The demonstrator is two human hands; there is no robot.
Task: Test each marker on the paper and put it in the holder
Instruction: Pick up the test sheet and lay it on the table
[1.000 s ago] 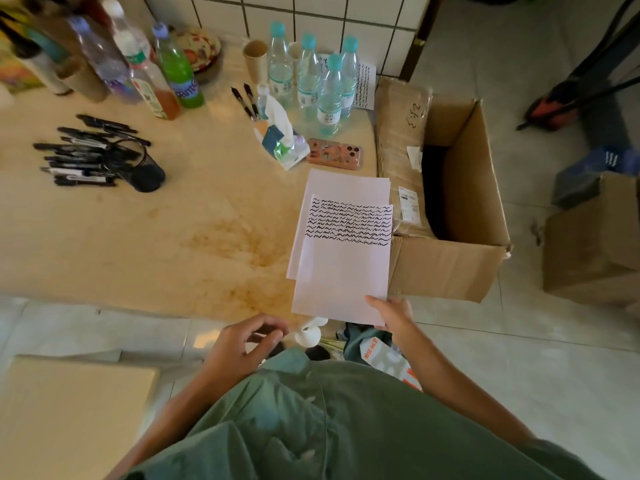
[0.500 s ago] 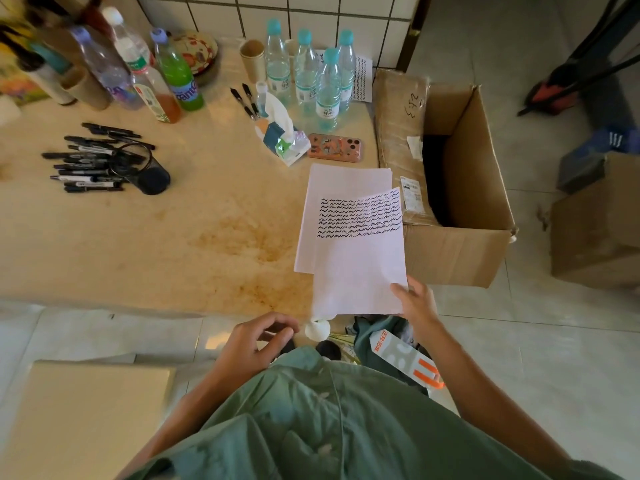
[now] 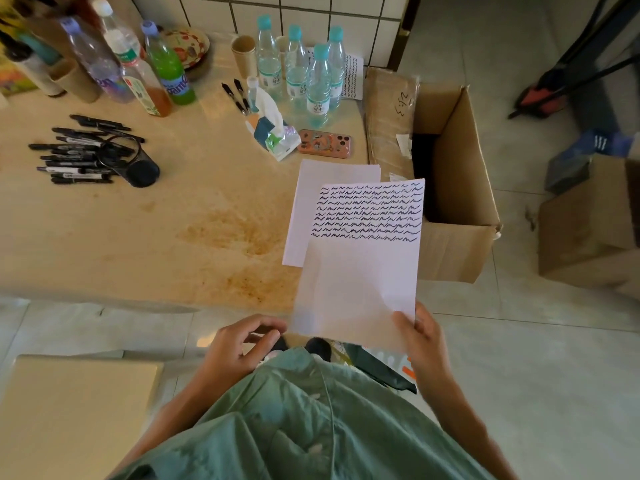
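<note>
A beige stone worktop (image 3: 138, 237) with rusty stains meets a white tiled wall (image 3: 311, 8) at its far side — pale glossy floor tiles (image 3: 519, 358) spread beyond the right hand (image 3: 420, 336)

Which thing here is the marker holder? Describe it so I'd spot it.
Look at the beige counter, far left, where black markers lie in a pile. The holder is the black mesh cup tipped on its side among them, the only round thing there.
</note>
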